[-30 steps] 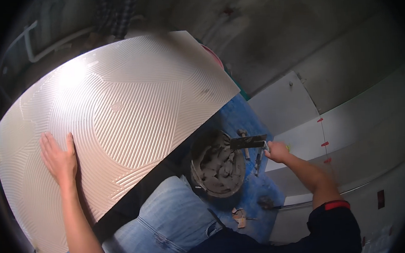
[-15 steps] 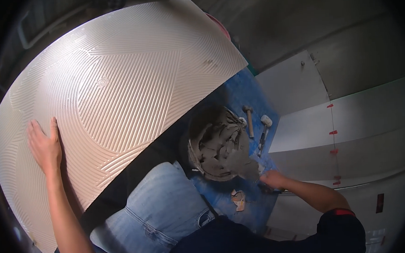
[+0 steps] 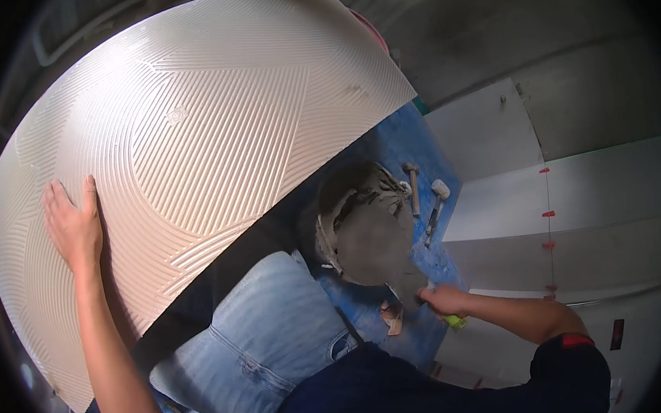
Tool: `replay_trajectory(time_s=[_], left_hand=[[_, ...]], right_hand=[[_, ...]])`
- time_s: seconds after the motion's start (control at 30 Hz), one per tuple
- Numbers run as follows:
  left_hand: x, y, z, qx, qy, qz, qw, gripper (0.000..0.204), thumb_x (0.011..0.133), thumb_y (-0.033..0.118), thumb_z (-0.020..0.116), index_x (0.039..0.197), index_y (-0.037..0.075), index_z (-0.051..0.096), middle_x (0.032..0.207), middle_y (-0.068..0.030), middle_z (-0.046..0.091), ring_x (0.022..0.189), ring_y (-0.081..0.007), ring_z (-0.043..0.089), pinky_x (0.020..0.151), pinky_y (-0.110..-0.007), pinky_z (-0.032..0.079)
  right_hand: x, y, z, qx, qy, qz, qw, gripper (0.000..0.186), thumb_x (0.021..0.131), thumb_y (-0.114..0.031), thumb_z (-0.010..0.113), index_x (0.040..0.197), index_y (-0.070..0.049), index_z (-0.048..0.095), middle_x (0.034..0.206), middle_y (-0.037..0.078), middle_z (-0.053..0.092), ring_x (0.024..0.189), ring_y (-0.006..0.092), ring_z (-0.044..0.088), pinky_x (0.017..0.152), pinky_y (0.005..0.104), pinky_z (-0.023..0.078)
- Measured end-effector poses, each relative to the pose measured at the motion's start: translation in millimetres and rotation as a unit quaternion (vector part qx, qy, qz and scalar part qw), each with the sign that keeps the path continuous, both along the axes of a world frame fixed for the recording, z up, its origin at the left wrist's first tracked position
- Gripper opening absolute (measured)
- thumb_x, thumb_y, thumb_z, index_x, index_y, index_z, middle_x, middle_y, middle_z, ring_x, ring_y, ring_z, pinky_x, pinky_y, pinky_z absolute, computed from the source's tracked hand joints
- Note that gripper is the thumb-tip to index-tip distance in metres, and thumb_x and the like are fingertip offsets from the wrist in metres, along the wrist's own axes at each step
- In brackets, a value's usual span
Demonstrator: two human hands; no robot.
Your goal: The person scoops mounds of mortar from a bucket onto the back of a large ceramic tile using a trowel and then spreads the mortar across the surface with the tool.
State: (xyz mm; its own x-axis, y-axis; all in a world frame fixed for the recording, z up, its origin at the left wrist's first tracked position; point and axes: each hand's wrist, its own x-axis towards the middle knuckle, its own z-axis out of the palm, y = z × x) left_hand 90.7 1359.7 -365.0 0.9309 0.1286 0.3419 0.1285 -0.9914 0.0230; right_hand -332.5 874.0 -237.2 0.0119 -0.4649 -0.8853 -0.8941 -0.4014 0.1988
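Observation:
A large pale tile panel (image 3: pixel 221 152) with a ridged, combed pattern fills the upper left. My left hand (image 3: pixel 74 218) rests open on it, fingers spread, near its left side. My right hand (image 3: pixel 442 299) grips a trowel (image 3: pixel 407 281) at lower right, its blade smeared with grey mortar and in the bucket. The bucket of grey mortar (image 3: pixel 331 248) sits beside the panel's lower edge, partly hidden by the trowel and its load.
A blue mat (image 3: pixel 426 163) holds a hammer (image 3: pixel 414 190), a mallet (image 3: pixel 440 189) and a torn scrap (image 3: pixel 392 321). Pale wall tiles (image 3: pixel 497 204) with red clips stand at right, near bare grey concrete (image 3: pixel 562 33). My jeans-covered leg (image 3: pixel 254 325) is below the panel.
My right hand has lowered the trowel from beside the bucket's upper part into the mortar, which now mounds on the blade. The view has shifted; my left hand stays on the panel.

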Motion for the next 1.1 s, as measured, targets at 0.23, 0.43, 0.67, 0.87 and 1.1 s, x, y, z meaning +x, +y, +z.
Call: replay_trajectory(time_s=[0.23, 0.43, 0.67, 0.87, 1.1], left_hand=[[1, -1, 0, 0.01, 0.004, 0.018, 1.0, 0.083, 0.091, 0.061, 0.045, 0.142, -0.004, 0.037, 0.148, -0.0194, 0.037, 0.14, -0.0314, 0.029, 0.116, -0.042, 0.02], [1, 4, -6, 0.002, -0.012, 0.016, 1.0, 0.083, 0.091, 0.061, 0.044, 0.143, -0.003, 0.036, 0.149, -0.0188, 0.036, 0.141, -0.0303, 0.027, 0.116, -0.042, 0.019], [3, 8, -6, 0.002, -0.009, 0.021, 1.0, 0.083, 0.091, 0.062, 0.044, 0.143, -0.002, 0.035, 0.149, -0.0189, 0.034, 0.142, -0.0305, 0.026, 0.117, -0.043, 0.018], [2, -1, -7, 0.016, 0.009, 0.023, 1.0, 0.082, 0.091, 0.062, 0.043, 0.142, -0.002, 0.037, 0.149, -0.0192, 0.035, 0.141, -0.0312, 0.028, 0.116, -0.043, 0.02], [4, 9, -10, 0.019, -0.025, 0.003, 0.999, 0.079, 0.091, 0.06, 0.046, 0.139, -0.003, 0.041, 0.146, -0.0198, 0.039, 0.139, -0.0318, 0.031, 0.115, -0.042, 0.023]], right_hand=[[64, 39, -2, 0.156, 0.01, -0.334, 0.93, 0.054, 0.097, -0.047, 0.037, 0.064, -0.006, 0.05, 0.055, 0.006, 0.049, 0.046, 0.0201, 0.047, 0.048, 0.0341, 0.044], [98, -34, 11, 0.272, 0.051, -0.226, 0.934, 0.054, 0.093, -0.053, 0.046, 0.064, -0.007, 0.053, 0.052, 0.003, 0.049, 0.046, 0.0151, 0.053, 0.046, 0.0298, 0.046], [133, -68, 43, -0.176, 0.038, 0.606, 0.775, 0.044, 0.082, -0.043, 0.056, 0.069, -0.003, 0.068, 0.078, 0.016, 0.069, 0.074, 0.0317, 0.068, 0.066, 0.0429, 0.053], [128, -79, -24, -0.136, -0.037, 0.696, 0.704, 0.04, 0.076, -0.041, 0.058, 0.061, -0.005, 0.067, 0.066, 0.015, 0.066, 0.066, 0.0316, 0.066, 0.061, 0.0418, 0.052], [105, -71, -26, -0.104, -0.004, 0.548, 0.83, 0.055, 0.08, -0.051, 0.052, 0.068, 0.001, 0.068, 0.067, 0.024, 0.063, 0.068, 0.0411, 0.063, 0.064, 0.0479, 0.052]])
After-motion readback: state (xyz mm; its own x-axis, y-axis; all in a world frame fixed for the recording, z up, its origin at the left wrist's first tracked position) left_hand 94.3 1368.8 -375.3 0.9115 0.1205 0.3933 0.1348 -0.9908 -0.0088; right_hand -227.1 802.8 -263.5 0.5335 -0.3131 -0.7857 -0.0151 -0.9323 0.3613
